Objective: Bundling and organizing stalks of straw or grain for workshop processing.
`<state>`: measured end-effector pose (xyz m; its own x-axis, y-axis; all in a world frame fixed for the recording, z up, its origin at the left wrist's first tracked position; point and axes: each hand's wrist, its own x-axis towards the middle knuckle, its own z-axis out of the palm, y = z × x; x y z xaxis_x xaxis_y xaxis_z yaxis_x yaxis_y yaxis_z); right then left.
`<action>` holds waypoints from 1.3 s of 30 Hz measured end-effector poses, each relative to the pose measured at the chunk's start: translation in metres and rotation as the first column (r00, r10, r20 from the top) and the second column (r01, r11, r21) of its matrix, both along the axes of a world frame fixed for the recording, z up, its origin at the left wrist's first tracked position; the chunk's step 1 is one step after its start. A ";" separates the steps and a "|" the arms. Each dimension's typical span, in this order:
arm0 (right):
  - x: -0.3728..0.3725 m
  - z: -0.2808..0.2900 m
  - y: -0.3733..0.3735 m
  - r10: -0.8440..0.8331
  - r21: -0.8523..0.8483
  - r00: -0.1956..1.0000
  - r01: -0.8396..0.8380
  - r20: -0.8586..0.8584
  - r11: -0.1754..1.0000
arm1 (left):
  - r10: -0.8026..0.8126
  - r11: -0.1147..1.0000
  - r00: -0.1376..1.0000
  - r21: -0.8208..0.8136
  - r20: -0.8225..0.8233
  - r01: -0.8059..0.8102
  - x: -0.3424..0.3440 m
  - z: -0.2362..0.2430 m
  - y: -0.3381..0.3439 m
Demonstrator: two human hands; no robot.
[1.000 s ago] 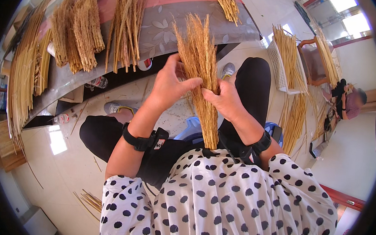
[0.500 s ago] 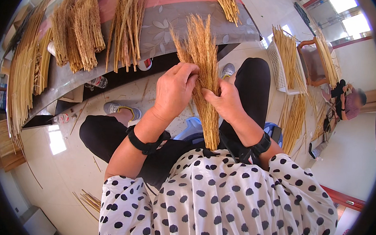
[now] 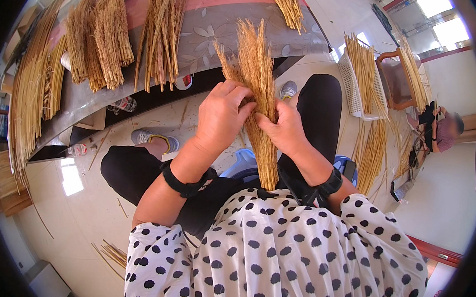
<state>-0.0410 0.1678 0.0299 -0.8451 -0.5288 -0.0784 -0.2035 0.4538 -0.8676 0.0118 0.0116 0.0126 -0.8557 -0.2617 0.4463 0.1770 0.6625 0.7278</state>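
A bundle of dried broom straw [image 3: 261,66] stands between my knees, its bushy heads spread at the far end and its thick stalk end against my lap. My left hand [image 3: 222,109] is closed on some strands at the bundle's left side, fingertips and thumb pinching just below the heads. My right hand [image 3: 286,125] wraps the bundle from the right, its thumb lying across the front. The two thumbs nearly meet. Fingers behind the bundle are hidden.
The table [image 3: 197,52] ahead carries several straw bundles [image 3: 109,42] and long stalks [image 3: 31,84]. At right, a white basket [image 3: 354,95] of stalks stands by a wooden chair [image 3: 390,70]. Another person [image 3: 441,127] sits at far right. Loose stalks [image 3: 371,153] lie on the floor.
My left thumb and fingers have shifted slightly right, nearer my right thumb. The straw heads on the left have parted a little more from the rest. My right hand keeps its hold.
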 end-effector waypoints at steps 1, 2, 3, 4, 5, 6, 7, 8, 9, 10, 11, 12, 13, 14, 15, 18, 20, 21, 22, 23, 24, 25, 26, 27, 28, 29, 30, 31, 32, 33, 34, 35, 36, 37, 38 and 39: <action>0.000 -0.002 0.000 0.019 0.014 0.999 -0.018 -0.040 1.000 | 0.001 1.000 1.000 0.000 0.000 -0.001 0.001 0.000 0.000; 0.000 -0.003 0.000 0.037 0.028 0.996 -0.035 -0.080 0.999 | 0.009 1.000 1.000 -0.015 0.015 -0.009 0.001 0.001 0.000; 0.000 -0.003 -0.001 0.039 0.029 0.996 -0.037 -0.080 0.999 | 0.019 0.999 0.999 -0.030 0.031 -0.018 0.002 0.001 0.000; 0.001 -0.003 -0.001 0.036 0.039 0.996 -0.033 -0.082 0.999 | 0.021 0.999 0.999 -0.029 0.030 -0.020 0.002 0.000 0.001; 0.002 -0.003 -0.002 0.033 0.049 0.996 -0.029 -0.085 0.998 | 0.033 0.999 0.999 -0.029 0.031 -0.032 0.002 -0.002 0.002; 0.003 -0.003 -0.002 0.034 0.050 0.996 -0.030 -0.085 0.998 | 0.044 0.999 0.999 -0.029 0.030 -0.043 0.002 -0.002 0.003; 0.004 -0.004 -0.003 0.024 0.054 0.995 -0.019 -0.096 0.998 | 0.046 0.999 0.999 -0.028 0.029 -0.045 0.002 -0.001 0.004; 0.004 -0.004 -0.004 0.013 0.057 0.994 -0.007 -0.106 0.998 | 0.055 0.996 0.998 -0.065 0.033 -0.053 0.003 0.002 0.005; 0.005 -0.003 -0.004 0.014 0.057 0.994 -0.008 -0.106 0.998 | 0.063 0.993 0.997 -0.103 0.037 -0.059 0.003 0.003 0.005; 0.005 -0.001 -0.004 0.022 0.065 0.994 -0.015 -0.109 0.998 | 0.064 0.993 0.997 -0.102 0.037 -0.060 0.003 0.003 0.005; 0.005 -0.001 -0.004 0.029 0.072 0.993 -0.021 -0.112 0.997 | 0.053 0.989 0.999 -0.139 0.013 -0.051 0.002 0.003 0.003; 0.005 -0.001 -0.004 0.031 0.072 0.993 -0.023 -0.113 0.997 | 0.041 0.983 0.999 -0.176 -0.010 -0.042 0.002 0.003 0.001; 0.004 -0.003 -0.003 0.036 0.058 0.993 -0.029 -0.114 0.998 | 0.042 0.983 0.999 -0.176 -0.011 -0.044 0.001 0.003 -0.001; 0.004 -0.004 -0.003 0.040 0.044 0.992 -0.035 -0.116 0.998 | 0.031 0.984 0.999 -0.174 -0.010 -0.033 0.000 0.002 -0.003; 0.004 -0.004 -0.003 0.041 0.043 0.992 -0.036 -0.116 0.998 | 0.020 0.985 1.000 -0.172 -0.009 -0.022 -0.001 0.000 -0.005; 0.002 0.000 -0.001 0.029 0.021 1.000 -0.029 -0.008 0.999 | -0.064 0.969 0.996 0.237 -0.057 0.076 -0.003 -0.006 -0.010; 0.001 0.002 0.001 0.024 -0.028 0.999 -0.023 0.031 0.999 | -0.029 0.911 0.995 0.407 -0.099 0.066 -0.003 -0.004 -0.009; 0.001 0.001 0.002 0.022 -0.028 0.999 -0.021 0.029 0.999 | 0.013 0.823 0.991 0.565 -0.133 0.065 -0.004 -0.003 -0.008; 0.000 0.000 0.003 0.006 -0.045 0.999 -0.003 0.052 0.999 | 0.011 0.823 0.991 0.564 -0.135 0.068 -0.005 -0.005 -0.009; -0.001 0.000 0.005 -0.011 -0.062 0.997 0.015 0.075 0.998 | 0.048 0.806 0.996 0.592 -0.080 0.008 -0.006 -0.009 -0.012; -0.001 0.001 0.006 -0.012 -0.063 0.997 0.017 0.074 0.998 | 0.084 0.787 0.996 0.614 -0.022 -0.053 -0.006 -0.010 -0.015; -0.002 0.003 0.007 -0.020 -0.077 0.995 0.027 0.098 0.997 | 0.061 0.785 0.998 0.616 0.024 -0.063 -0.005 -0.010 -0.018; -0.002 0.004 0.008 -0.027 -0.090 0.992 0.038 0.123 0.995 | 0.059 0.786 0.998 0.616 0.023 -0.061 -0.006 -0.009 -0.017; -0.001 0.003 0.008 -0.026 -0.091 0.992 0.037 0.123 0.995 | -0.017 0.734 0.997 0.678 0.076 -0.040 -0.006 -0.009 -0.015; 0.000 0.003 0.008 -0.022 -0.084 0.996 0.030 0.087 0.996 | -0.096 0.676 0.988 0.737 0.123 -0.026 -0.006 -0.008 -0.014; 0.001 0.002 0.008 -0.019 -0.076 0.999 0.023 0.050 0.997 | -0.152 0.668 0.968 0.743 0.201 -0.049 -0.006 -0.008 -0.011; 0.001 0.004 0.006 -0.018 -0.076 0.999 0.022 0.052 0.997 | -0.151 0.668 0.968 0.742 0.202 -0.051 -0.006 -0.011 -0.008; 0.002 0.007 0.004 0.005 -0.015 1.000 -0.005 0.022 1.000 | -0.212 0.693 0.953 0.721 0.218 -0.011 -0.005 -0.016 -0.005; 0.003 0.009 0.003 0.031 0.047 1.000 -0.031 -0.006 0.998 | -0.270 0.713 0.934 0.700 0.235 0.030 -0.005 -0.018 -0.003; 0.003 0.006 0.004 0.028 0.048 1.000 -0.028 -0.006 0.998 | -0.305 0.635 0.931 0.771 0.199 0.043 -0.006 -0.016 0.000; 0.002 0.001 0.006 0.031 0.018 0.999 -0.031 0.018 0.999 | -0.307 0.634 0.931 0.772 0.199 0.044 -0.006 -0.014 -0.001; 0.002 -0.002 0.007 0.035 -0.012 0.999 -0.035 0.040 0.999 | -0.395 0.534 0.904 0.841 0.166 0.079 -0.006 -0.011 -0.005; 0.002 -0.002 0.007 0.036 -0.012 0.998 -0.035 0.041 0.999 | -0.474 0.425 0.872 0.899 0.123 0.104 -0.006 -0.009 -0.007; 0.002 -0.002 0.007 0.047 -0.062 0.998 -0.045 0.039 0.997 | -0.473 0.425 0.872 0.899 0.124 0.103 -0.006 -0.009 -0.008; 0.002 -0.002 0.007 0.059 -0.111 0.998 -0.054 0.037 0.992 | -0.484 0.362 0.870 0.926 0.092 0.104 -0.006 -0.008 -0.008; 0.002 -0.003 0.008 0.060 -0.111 0.998 -0.055 0.037 0.992 | -0.492 0.298 0.868 0.949 0.060 0.104 -0.006 -0.008 -0.009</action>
